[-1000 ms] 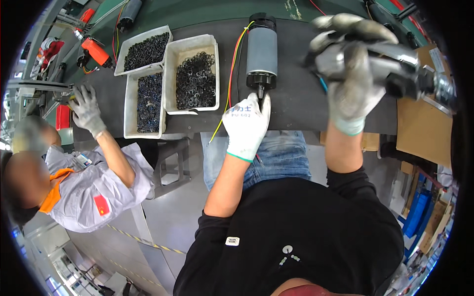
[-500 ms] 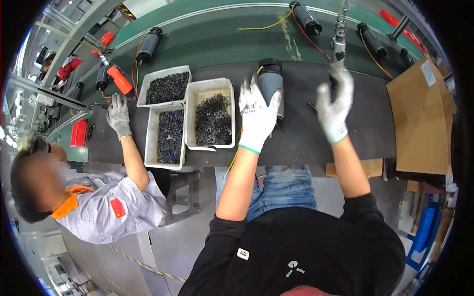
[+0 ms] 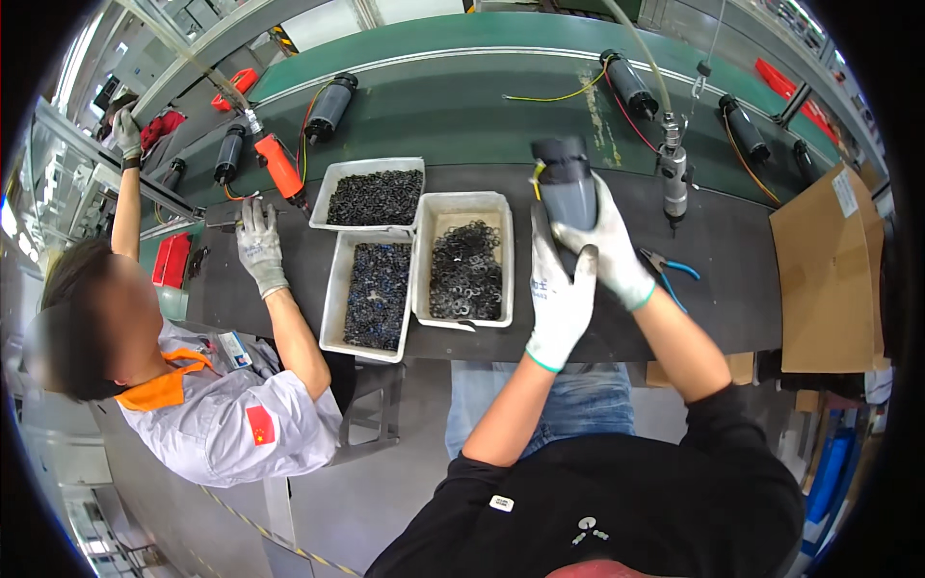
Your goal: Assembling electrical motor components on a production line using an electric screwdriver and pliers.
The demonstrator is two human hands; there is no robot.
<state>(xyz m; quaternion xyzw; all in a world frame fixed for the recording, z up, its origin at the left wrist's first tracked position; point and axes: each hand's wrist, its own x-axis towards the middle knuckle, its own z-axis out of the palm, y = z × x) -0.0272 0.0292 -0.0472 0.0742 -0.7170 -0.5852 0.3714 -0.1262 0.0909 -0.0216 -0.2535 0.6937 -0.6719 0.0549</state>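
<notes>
A dark grey cylindrical motor (image 3: pixel 568 191) with a black end cap is held tilted above the dark bench, slightly blurred. My right hand (image 3: pixel 615 252), in a white glove, is wrapped round its right side and lower end. Close against the motor's lower left is my gloved left hand (image 3: pixel 561 301), fingers stretched upward and thumb apart; whether it bears any weight cannot be seen. A short yellow wire shows beside the cap. Right of my hands, blue-handled pliers (image 3: pixel 672 273) lie on the bench, partly behind my right wrist.
Three white trays (image 3: pixel 421 252) of small black rings and clips stand left of my hands. A pneumatic screwdriver (image 3: pixel 674 183) hangs to the right, near a cardboard box (image 3: pixel 827 275). More motors (image 3: pixel 332 108) lie on the green conveyor (image 3: pixel 434 96). A co-worker's gloved hand (image 3: pixel 260 249) rests near an orange-red screwdriver (image 3: pixel 279 166).
The motor has been lifted and tilted, its lower end now in my right hand, which came over from near the hanging screwdriver. The pliers are uncovered. The co-worker's other arm is raised. My view has shifted.
</notes>
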